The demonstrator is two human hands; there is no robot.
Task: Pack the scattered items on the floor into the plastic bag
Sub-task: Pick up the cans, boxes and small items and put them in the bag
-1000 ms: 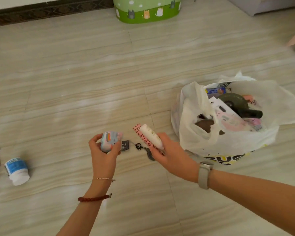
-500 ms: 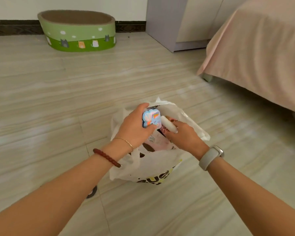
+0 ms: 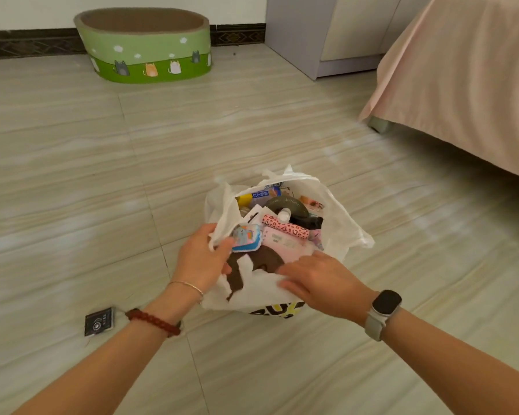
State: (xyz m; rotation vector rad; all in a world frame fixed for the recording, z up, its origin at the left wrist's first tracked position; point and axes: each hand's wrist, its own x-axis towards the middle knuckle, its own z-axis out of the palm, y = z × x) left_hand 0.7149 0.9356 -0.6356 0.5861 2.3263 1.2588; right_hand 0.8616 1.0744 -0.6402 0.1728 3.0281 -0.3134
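Clearly the thin plastic bag (image 3: 336, 235), standing mid-floor, is limp and slippery; take its rim. Left hand (image 3: 203, 259) fingers pinch the near rim beside a light blue case (image 3: 246, 238); right hand (image 3: 321, 280) lies flat, fingers relaxed, on the bag's front.

L grip (image 3: 203, 259) fingers curled, pinching; R grip (image 3: 318, 280) flat, fingers relaxed; both arms fwd.

plastic bag (image 3: 339, 232), partial yellow letters "US"

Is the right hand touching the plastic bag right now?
Touching. The head view shows the right hand lying with fingers flat on the near rim of the plastic bag, no gap showing.
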